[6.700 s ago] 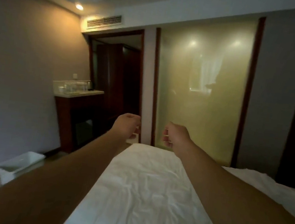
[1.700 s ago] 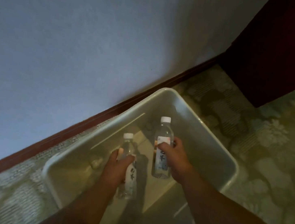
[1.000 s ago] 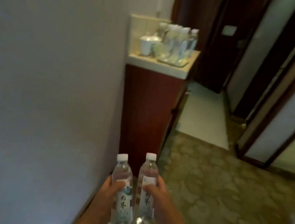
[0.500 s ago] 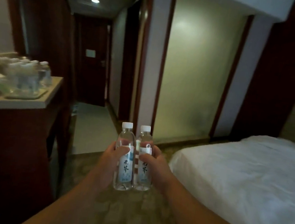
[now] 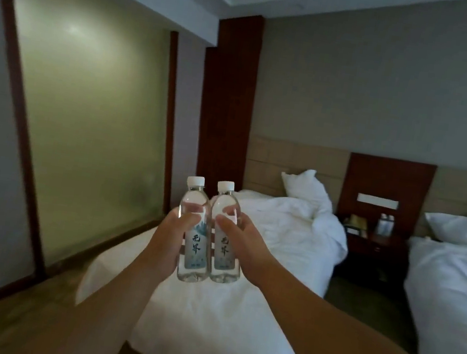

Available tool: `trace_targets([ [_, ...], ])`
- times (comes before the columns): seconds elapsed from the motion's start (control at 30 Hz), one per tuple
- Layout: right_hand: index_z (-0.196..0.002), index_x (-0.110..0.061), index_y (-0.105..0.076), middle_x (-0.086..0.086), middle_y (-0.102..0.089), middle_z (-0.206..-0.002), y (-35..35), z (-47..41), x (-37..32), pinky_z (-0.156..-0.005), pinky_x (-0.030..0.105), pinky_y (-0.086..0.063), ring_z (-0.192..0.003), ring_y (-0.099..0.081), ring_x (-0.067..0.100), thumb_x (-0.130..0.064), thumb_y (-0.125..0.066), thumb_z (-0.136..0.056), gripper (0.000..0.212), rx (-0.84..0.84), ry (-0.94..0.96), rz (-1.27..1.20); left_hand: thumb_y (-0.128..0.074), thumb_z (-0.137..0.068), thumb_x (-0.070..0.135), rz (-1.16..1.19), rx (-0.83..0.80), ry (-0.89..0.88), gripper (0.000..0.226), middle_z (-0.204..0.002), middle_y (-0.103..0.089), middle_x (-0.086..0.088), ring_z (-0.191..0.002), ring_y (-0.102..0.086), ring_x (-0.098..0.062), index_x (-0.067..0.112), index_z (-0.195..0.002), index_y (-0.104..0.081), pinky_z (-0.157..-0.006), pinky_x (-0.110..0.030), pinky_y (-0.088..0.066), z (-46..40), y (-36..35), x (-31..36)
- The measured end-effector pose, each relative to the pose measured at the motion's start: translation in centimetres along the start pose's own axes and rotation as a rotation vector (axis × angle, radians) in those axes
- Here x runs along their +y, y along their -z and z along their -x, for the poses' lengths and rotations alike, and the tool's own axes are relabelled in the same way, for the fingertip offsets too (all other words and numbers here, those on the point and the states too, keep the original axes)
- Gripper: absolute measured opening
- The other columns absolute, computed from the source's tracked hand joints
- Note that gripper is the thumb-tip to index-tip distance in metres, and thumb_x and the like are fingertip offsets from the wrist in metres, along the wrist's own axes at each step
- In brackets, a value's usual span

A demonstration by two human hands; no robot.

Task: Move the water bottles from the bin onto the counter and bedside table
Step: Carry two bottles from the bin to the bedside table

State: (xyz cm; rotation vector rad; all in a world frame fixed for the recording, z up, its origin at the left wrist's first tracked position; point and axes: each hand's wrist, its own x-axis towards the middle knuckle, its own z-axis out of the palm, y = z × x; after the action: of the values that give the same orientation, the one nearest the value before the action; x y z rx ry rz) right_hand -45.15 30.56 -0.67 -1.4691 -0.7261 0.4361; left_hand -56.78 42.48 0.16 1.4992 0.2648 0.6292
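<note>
I hold two clear water bottles with white caps upright and side by side in front of me. My left hand (image 5: 168, 238) grips the left bottle (image 5: 192, 249) around its label. The right bottle (image 5: 223, 253) is gripped the same way by my right hand (image 5: 243, 247). The dark wooden bedside table (image 5: 376, 242) stands far off between the two beds, with two more bottles (image 5: 385, 225) on it. The bin and the counter are out of view.
A white bed (image 5: 241, 283) lies straight ahead below my arms, a second bed (image 5: 457, 283) at the right. A carpeted aisle (image 5: 363, 309) runs between them toward the bedside table. A frosted glass wall (image 5: 88, 132) fills the left.
Since picking both bottles out of the bin, I have turned right from the counter and hallway; the view now faces the beds and bedside table. Both bottles stay gripped.
</note>
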Motion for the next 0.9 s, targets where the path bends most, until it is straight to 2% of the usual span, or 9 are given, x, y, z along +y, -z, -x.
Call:
trace_targets([
  [0.07, -0.13, -0.022, -0.055, 0.003, -0.07, -0.117, 6.2, -0.8, 0.2, -0.09, 0.039, -0.059, -0.104, -0.072, 0.018, -0.047, -0.065, -0.092, 0.046, 0.085, 0.014, 0.023, -0.06, -0.072, 0.046, 0.033, -0.073, -0.003, 0.049, -0.103, -0.073, -0.008, -0.093, -0.07, -0.026, 0.029, -0.117, -0.063, -0.075, -0.042, -0.054, -3.2, -5.8, -1.0],
  [0.2, -0.125, -0.028, -0.057, -0.004, -0.073, -0.111, 16.9, -2.1, 0.8, -0.072, 0.024, -0.056, -0.092, -0.074, 0.008, -0.05, -0.065, -0.09, 0.043, 0.257, 0.041, 0.053, -0.058, -0.074, 0.048, 0.038, -0.22, -0.01, 0.049, -0.108, -0.072, -0.009, -0.099, -0.071, -0.027, 0.03, -0.12, -0.061, -0.08, -0.045, -0.057, -8.9, -16.3, -2.6],
  [0.3, -0.133, -0.033, -0.052, -0.007, -0.069, -0.119, 23.7, -3.5, 1.6, -0.089, 0.037, -0.056, -0.108, -0.069, 0.015, -0.059, -0.066, -0.085, 0.057, 0.357, 0.026, 0.056, -0.06, -0.07, 0.055, 0.031, -0.304, -0.039, 0.041, -0.097, -0.075, -0.001, -0.091, -0.075, -0.021, 0.037, -0.108, -0.064, -0.069, -0.035, -0.057, -13.0, -23.0, -3.7],
  [0.43, -0.139, -0.03, -0.05, -0.002, -0.065, -0.13, 32.1, -5.6, 2.0, -0.105, 0.05, -0.05, -0.118, -0.064, 0.019, -0.068, -0.072, -0.069, 0.083, 0.457, 0.04, 0.121, -0.064, -0.077, 0.054, 0.019, -0.422, -0.077, 0.05, -0.114, -0.07, -0.002, -0.107, -0.069, -0.025, 0.033, -0.121, -0.059, -0.09, -0.047, -0.055, -19.7, -31.1, -6.0],
  [0.53, -0.137, -0.027, -0.052, -0.001, -0.067, -0.126, 38.3, -8.0, 2.1, -0.106, 0.049, -0.05, -0.115, -0.064, 0.017, -0.055, -0.075, -0.08, 0.067, 0.53, 0.063, 0.187, -0.07, -0.083, 0.056, 0.001, -0.49, -0.094, 0.063, -0.127, -0.064, 0.003, -0.116, -0.062, -0.021, 0.03, -0.136, -0.051, -0.098, -0.045, -0.051, -25.0, -36.8, -6.9],
  [0.63, -0.137, -0.024, -0.056, 0.003, -0.069, -0.125, 44.3, -10.8, 2.4, -0.107, 0.056, -0.048, -0.119, -0.064, 0.025, -0.038, -0.073, -0.091, 0.05, 0.574, 0.052, 0.196, -0.074, -0.066, 0.065, -0.008, -0.583, -0.091, 0.084, -0.13, -0.064, 0.005, -0.122, -0.06, -0.021, 0.028, -0.138, -0.051, -0.103, -0.046, -0.048, -29.5, -41.5, -7.5],
  [0.73, -0.127, -0.031, -0.062, -0.004, -0.074, -0.112, 49.4, -13.3, 2.9, -0.099, 0.045, -0.055, -0.108, -0.07, 0.017, -0.034, -0.074, -0.091, 0.038, 0.627, 0.049, 0.223, -0.079, -0.07, 0.057, -0.012, -0.669, -0.069, 0.079, -0.126, -0.066, 0.004, -0.12, -0.061, -0.02, 0.028, -0.138, -0.052, -0.105, -0.048, -0.047, -34.2, -46.0, -8.8],
  [0.83, -0.109, -0.042, -0.065, -0.016, -0.076, -0.091, 54.1, -15.3, 3.9, -0.079, 0.024, -0.054, -0.092, -0.073, 0.007, -0.031, -0.075, -0.091, 0.023, 0.67, 0.049, 0.253, -0.08, -0.073, 0.053, -0.044, -0.708, -0.066, 0.071, -0.121, -0.067, 0.008, -0.111, -0.062, -0.011, 0.034, -0.136, -0.053, -0.089, -0.034, -0.049, -38.4, -50.6, -10.7],
  [0.9, -0.105, -0.041, -0.066, -0.015, -0.075, -0.089, 57.2, -16.7, 4.8, -0.076, 0.023, -0.055, -0.092, -0.073, 0.009, -0.032, -0.073, -0.091, 0.018, 0.68, 0.031, 0.263, -0.082, -0.072, 0.053, -0.047, -0.725, -0.055, 0.062, -0.116, -0.068, 0.015, -0.108, -0.062, -0.005, 0.039, -0.128, -0.057, -0.077, -0.026, -0.047, -40.9, -53.6, -11.9],
])
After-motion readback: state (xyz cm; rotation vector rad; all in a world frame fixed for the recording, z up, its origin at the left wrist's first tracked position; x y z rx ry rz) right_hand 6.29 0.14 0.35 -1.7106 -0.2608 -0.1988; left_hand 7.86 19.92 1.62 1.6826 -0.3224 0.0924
